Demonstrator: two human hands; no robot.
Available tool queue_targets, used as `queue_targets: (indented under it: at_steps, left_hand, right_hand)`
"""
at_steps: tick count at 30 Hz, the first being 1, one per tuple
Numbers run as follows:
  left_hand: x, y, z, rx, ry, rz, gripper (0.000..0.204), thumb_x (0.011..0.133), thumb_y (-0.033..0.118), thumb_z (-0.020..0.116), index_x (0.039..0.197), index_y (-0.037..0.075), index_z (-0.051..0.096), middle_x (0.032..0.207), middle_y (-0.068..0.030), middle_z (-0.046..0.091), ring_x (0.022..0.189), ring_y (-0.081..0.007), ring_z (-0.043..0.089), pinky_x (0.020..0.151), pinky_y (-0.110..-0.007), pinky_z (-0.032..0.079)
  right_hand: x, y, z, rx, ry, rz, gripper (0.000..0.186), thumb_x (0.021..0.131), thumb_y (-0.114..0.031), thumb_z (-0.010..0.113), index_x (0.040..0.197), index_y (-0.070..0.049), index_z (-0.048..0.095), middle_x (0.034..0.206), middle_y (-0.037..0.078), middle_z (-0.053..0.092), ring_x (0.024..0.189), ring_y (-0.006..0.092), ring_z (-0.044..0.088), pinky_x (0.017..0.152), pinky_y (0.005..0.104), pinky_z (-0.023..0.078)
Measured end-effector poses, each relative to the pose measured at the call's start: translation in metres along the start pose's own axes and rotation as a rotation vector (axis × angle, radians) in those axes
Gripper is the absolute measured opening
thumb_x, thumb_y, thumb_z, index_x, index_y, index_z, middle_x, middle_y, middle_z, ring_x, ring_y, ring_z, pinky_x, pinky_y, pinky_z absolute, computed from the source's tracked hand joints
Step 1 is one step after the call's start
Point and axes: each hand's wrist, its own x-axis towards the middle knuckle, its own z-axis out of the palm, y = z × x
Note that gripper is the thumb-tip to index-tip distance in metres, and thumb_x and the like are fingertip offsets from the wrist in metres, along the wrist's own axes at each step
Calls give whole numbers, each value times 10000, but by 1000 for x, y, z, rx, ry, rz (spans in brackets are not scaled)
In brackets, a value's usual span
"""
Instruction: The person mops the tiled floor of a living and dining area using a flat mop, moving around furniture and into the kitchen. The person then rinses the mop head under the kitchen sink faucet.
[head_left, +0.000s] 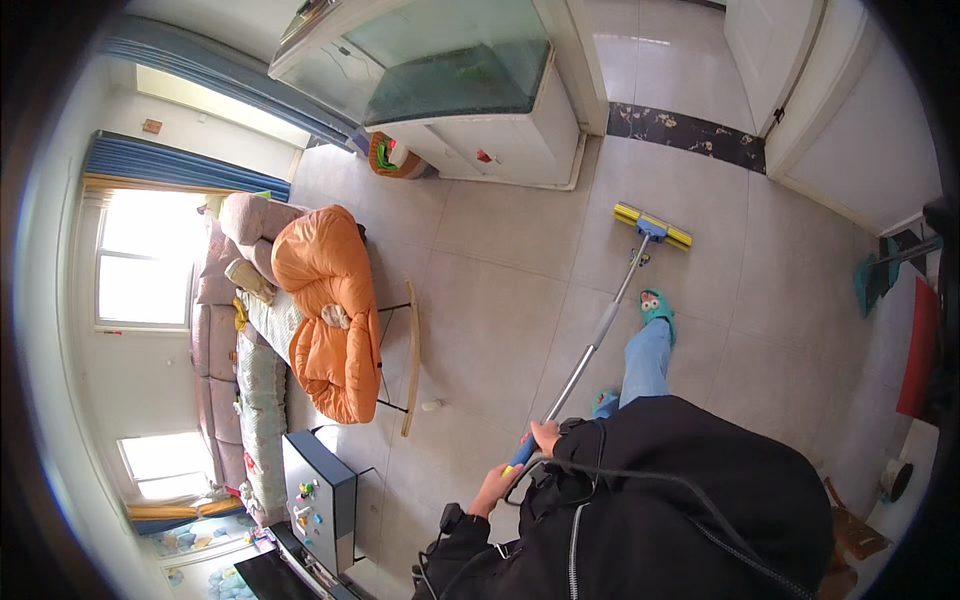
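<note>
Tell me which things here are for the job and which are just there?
For the job:
- mop with a yellow roller head
- left hand and right hand, both on its handle
- tiled floor

Just there:
- orange padded rocking chair
- sofa
- glass tank
- small white thing near the chair

Yellow with a blue middle on the mop head (652,229); silver along the pole (592,350), blue and yellow at the grip (522,453). Turquoise with white eye motifs on the slipper (657,305). Pale blue on the trousers (647,362), plain black on the jacket (690,490). Bright orange across the padded chair (335,365). Light grey over the tiled floor (490,320), black with a pale blotchy pattern on the threshold strip (690,137).
</note>
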Motion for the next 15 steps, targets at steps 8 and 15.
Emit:
queue_targets:
  at_steps: [8, 15]
  left_hand:
    - [118, 119, 102, 327, 20, 413, 473, 749, 491, 553, 813, 22, 546, 554, -22, 478, 451, -100, 461, 396, -252, 367]
    - [244, 358, 240, 109, -61, 394, 451, 766, 484, 542, 561, 93, 454, 448, -16, 429, 320, -102, 375, 300, -252, 270]
  right_hand:
    - [13, -195, -77, -114, -88, -104, 367, 782, -201, 460, 1008, 40, 297, 724, 168, 525, 601, 280, 573, 528, 423, 500]
    - [-20, -399, -182, -6, 33, -425, 355, 828, -324, 477, 1075, -123, 320, 851, 108, 497, 633, 190, 525, 578, 361, 484]
